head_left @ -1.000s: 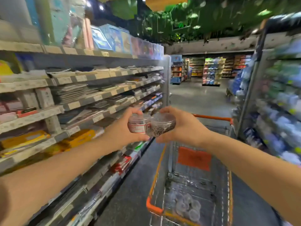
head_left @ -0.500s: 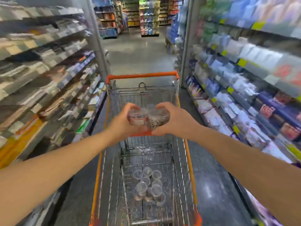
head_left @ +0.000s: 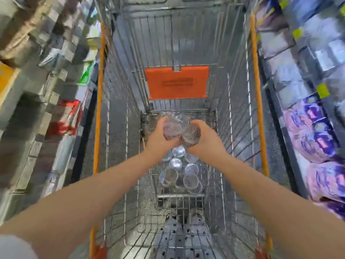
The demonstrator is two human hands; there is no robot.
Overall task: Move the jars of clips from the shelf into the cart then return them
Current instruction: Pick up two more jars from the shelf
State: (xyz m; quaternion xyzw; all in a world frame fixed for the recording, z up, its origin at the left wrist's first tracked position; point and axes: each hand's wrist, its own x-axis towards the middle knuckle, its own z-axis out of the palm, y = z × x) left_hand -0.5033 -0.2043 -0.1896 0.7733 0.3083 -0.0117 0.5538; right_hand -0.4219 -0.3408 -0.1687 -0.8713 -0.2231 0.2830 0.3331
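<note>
While aloft, two jars (head_left: 171,128), one per hand (head_left: 158,142)

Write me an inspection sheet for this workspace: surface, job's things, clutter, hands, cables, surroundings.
Surface: wire cart, seen from above; its floor carries jars.
Job's things: left jar and right jar held side by side above the cart floor; loose jars clustered on the floor below, several, count unclear.
Clutter: orange panel at the cart's far end; otherwise nothing seen.
Hands: left hand grips the left jar; right hand grips the right jar.
Cables: nothing seen.
Surroundings: left shelves and right shelves flank the cart, stocked, blurred.
</note>
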